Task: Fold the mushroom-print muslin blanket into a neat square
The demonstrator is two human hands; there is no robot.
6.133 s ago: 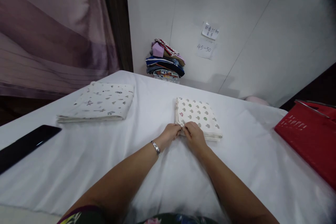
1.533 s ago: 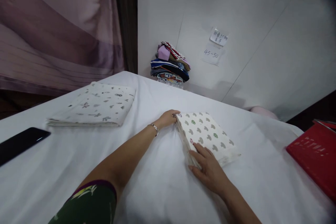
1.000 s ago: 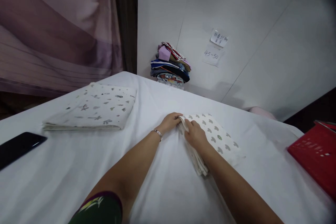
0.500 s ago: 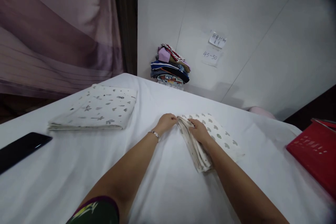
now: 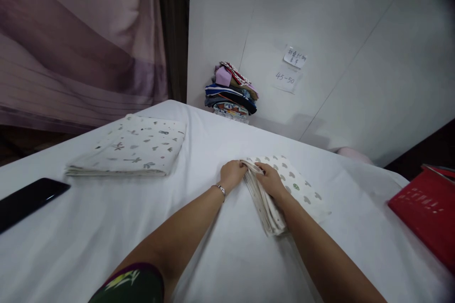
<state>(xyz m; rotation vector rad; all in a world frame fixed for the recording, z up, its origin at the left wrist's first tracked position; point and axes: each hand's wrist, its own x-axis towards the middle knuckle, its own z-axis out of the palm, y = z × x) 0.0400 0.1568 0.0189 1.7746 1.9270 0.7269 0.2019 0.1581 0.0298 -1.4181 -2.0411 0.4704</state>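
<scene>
A white cloth with grey cloud-like prints [image 5: 291, 175] lies folded in several layers on the white-covered table. My left hand [image 5: 232, 173] pinches the far left corner of its folded edge. Just to the right, my right hand [image 5: 270, 181] grips the same layered edge from above, thumb toward the left. The layers hang loosely along the near left side of the cloth, below my right hand. To the left lies a second folded white cloth [image 5: 138, 147] with small grey prints, apart from both hands.
A black phone [image 5: 31, 201] lies at the left edge. A stack of folded clothes [image 5: 232, 92] stands at the back against the wall. At the right is a red bag-like item [image 5: 423, 203]. Paper notes [image 5: 287, 78] hang on the wall; a pinkish curtain [image 5: 81, 47] is at the left.
My left hand has moved slightly right and nearer, taking a closer grip on the cloth's corner beside my right hand. My right hand stays almost where it was.
</scene>
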